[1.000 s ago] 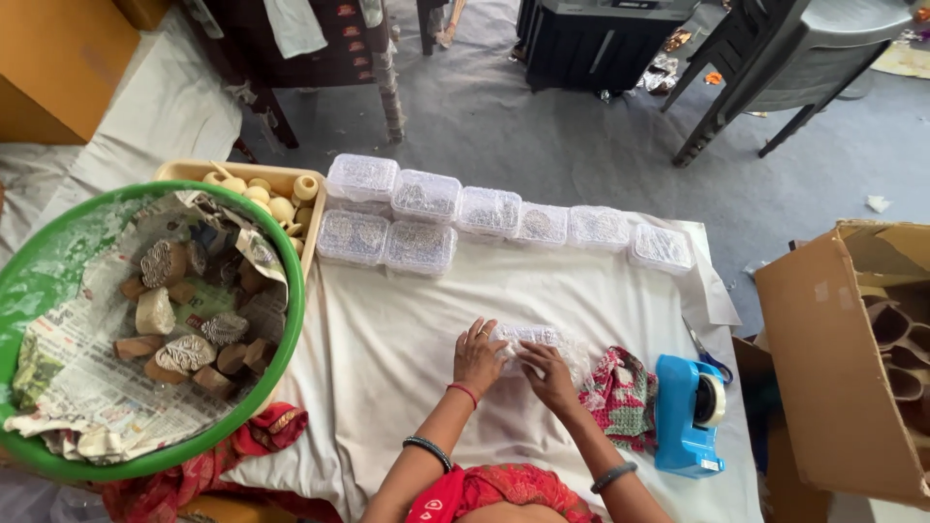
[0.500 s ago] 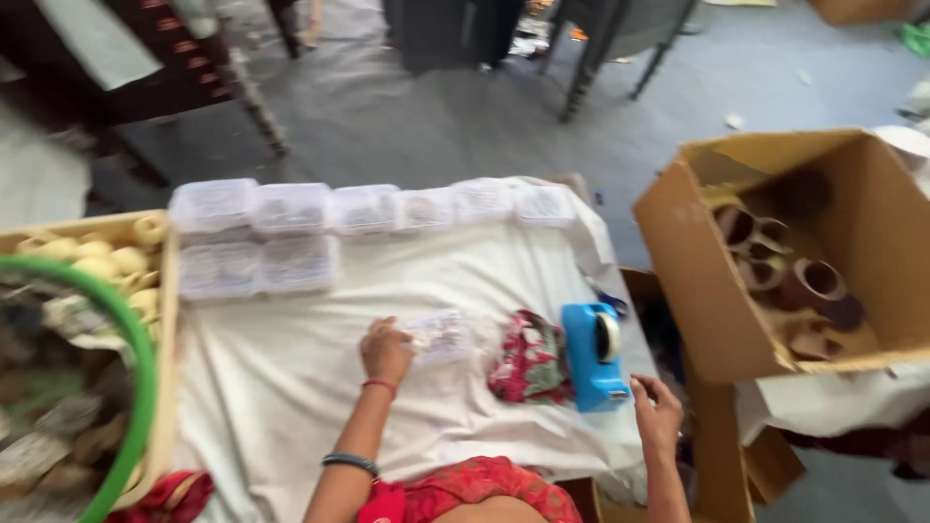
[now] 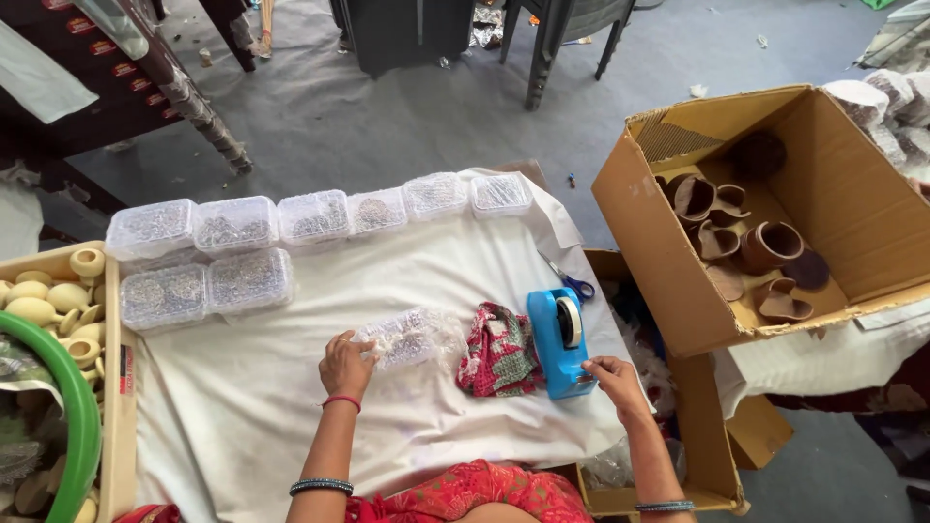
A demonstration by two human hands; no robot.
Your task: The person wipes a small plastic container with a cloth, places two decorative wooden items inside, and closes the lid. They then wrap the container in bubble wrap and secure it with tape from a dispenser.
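My left hand (image 3: 347, 364) rests on the near end of a small clear plastic packet (image 3: 412, 336) of silvery bits lying on the white cloth (image 3: 291, 416). My right hand (image 3: 614, 379) touches the near end of a blue tape dispenser (image 3: 561, 341) at the cloth's right edge, fingers curled at its front. A red and green patterned fabric piece (image 3: 499, 351) lies between packet and dispenser.
Several clear lidded boxes (image 3: 242, 225) of small silvery items line the far side. Blue-handled scissors (image 3: 567, 278) lie beyond the dispenser. An open cardboard box (image 3: 823, 184) with brown clay pots stands at right. A tray of cream pieces (image 3: 48, 291) and a green basin (image 3: 73, 397) sit left.
The view swung right. My right hand left the packet, dropped off the cloth's right edge, and now reaches the blue tape dispenser. My left hand stays on the packet.
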